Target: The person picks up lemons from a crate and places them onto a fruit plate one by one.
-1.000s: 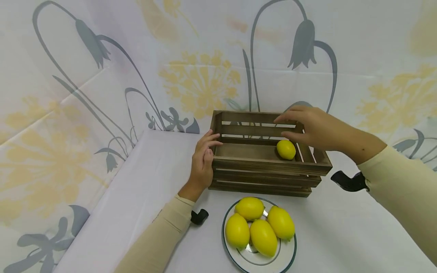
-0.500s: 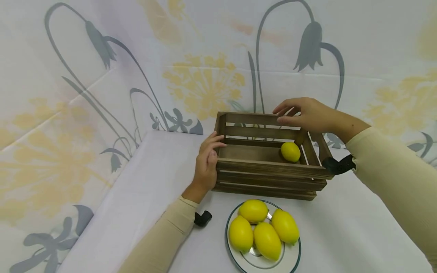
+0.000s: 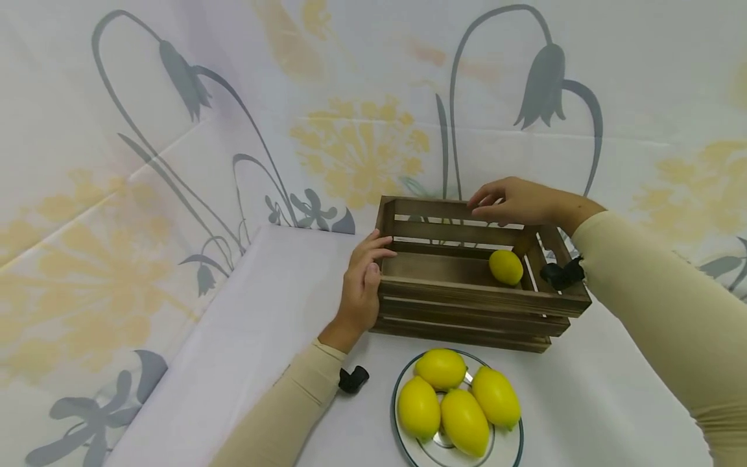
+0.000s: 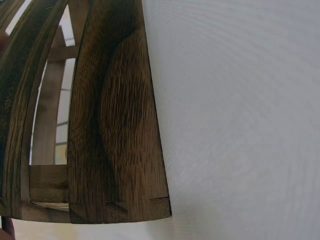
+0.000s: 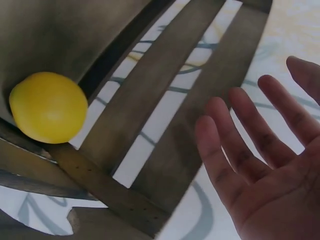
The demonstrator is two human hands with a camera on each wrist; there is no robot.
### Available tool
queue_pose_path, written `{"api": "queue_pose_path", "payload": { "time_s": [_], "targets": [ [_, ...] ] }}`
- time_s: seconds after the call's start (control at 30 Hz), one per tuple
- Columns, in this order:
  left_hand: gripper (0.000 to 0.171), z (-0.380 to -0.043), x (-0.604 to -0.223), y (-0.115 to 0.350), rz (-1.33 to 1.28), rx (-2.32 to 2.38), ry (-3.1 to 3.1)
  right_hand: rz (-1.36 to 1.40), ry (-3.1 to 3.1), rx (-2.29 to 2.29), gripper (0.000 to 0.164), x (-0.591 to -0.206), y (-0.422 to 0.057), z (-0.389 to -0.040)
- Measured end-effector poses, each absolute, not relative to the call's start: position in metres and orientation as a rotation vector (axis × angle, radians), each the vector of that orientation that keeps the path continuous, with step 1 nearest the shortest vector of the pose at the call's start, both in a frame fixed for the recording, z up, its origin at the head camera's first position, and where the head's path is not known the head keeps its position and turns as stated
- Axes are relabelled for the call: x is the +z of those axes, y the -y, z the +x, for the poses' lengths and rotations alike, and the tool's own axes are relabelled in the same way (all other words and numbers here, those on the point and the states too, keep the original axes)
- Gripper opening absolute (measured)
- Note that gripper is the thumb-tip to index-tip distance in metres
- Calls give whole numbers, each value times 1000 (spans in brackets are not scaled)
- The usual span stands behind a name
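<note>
A slatted dark wooden crate stands on the white cloth, with one yellow lemon inside at its right end. My left hand holds the crate's left end, fingers over the rim and thumb at the front corner. Above the back rim hovers my right hand, its fingers loosely bent and holding nothing. The right wrist view shows those fingers spread apart, outside the slats, with the lemon across from them. In front of the crate, several more lemons lie on a plate.
White cloth covers the table, and a flower-printed sheet hangs behind and to the left. The crate's back stands close to that sheet. Black wrist cameras sit on both sleeves; the right one is over the crate's right end.
My right hand has drawn back from above the lemon to the back rim, drifting left relative to the crate. The left hand keeps its hold. The whole view has shifted slightly.
</note>
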State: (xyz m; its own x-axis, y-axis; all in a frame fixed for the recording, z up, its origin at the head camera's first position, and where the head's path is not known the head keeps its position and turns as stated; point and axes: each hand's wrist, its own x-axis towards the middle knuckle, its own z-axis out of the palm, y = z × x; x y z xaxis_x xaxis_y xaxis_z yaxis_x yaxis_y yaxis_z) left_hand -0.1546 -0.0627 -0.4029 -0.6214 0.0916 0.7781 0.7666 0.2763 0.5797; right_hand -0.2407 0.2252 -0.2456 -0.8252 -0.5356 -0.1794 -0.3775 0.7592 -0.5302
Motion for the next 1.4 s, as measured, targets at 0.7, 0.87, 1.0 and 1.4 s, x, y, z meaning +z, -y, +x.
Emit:
{"api": "queue_pose_path", "payload": {
  "time_s": [0.7,0.87,1.0,1.4],
  "targets": [
    [44,-145,-406,63,-781,-1361,1908,-483,-2430,-491,70,-283,-228,-247],
    [51,-143,-406,65,-778,-1356,1907,-472,-2422,-442,72,-286,-227,-247],
    [52,-143,-405,65,-790,-1353,1897,-502,-2403,-397,65,-288,-231,-248],
    [50,-140,-403,63,-804,-1361,1893,-597,-2387,-230,46,-292,-240,-247]
  ]
}}
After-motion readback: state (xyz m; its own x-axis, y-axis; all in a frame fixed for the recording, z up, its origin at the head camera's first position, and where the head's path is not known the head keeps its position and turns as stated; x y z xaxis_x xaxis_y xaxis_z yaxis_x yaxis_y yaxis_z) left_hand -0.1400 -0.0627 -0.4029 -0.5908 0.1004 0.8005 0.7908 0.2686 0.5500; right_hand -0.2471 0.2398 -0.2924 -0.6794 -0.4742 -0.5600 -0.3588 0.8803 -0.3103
